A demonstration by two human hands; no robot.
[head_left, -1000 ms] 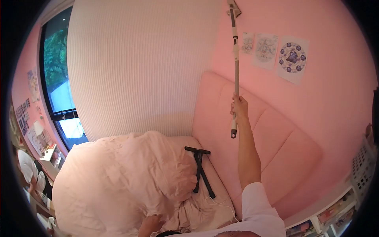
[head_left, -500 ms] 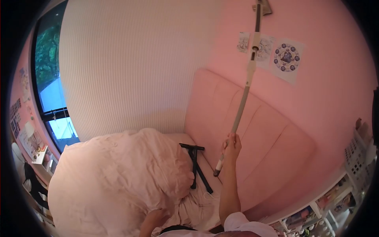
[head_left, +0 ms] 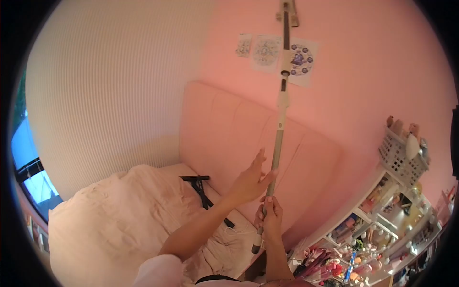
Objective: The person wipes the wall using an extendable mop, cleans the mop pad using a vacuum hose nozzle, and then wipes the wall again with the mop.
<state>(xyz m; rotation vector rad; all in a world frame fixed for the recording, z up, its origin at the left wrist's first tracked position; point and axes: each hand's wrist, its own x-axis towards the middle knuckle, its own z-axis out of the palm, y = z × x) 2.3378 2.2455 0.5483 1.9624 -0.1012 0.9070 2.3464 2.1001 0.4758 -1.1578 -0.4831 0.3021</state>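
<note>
Held in front of me is a long-handled flat mop (head_left: 276, 153) with a grey and white telescoping pole. Its head (head_left: 294, 14) is up against the pink wall, partly cut off by the frame's top. My right hand (head_left: 271, 214) is closed round the lower pole, just above its dark end. Beside the pole, a little higher, my left hand (head_left: 249, 182) has its fingers apart; whether the thumb touches the pole I cannot tell. Behind my left forearm, a black folding stand (head_left: 197, 184) lies on the bed.
The bed has a rumpled pink duvet (head_left: 114, 205) and a padded pink headboard (head_left: 215, 115). Paper drawings (head_left: 266, 51) hang on the wall behind the pole. On the right, a grey basket (head_left: 401, 158) sits on a crowded white shelf unit (head_left: 377, 222). A pleated blind (head_left: 119, 86) covers the left side.
My view has turned right, bringing more of the shelves in. My left hand has risen from the duvet to the pole. My right hand still holds the mop, now more upright.
</note>
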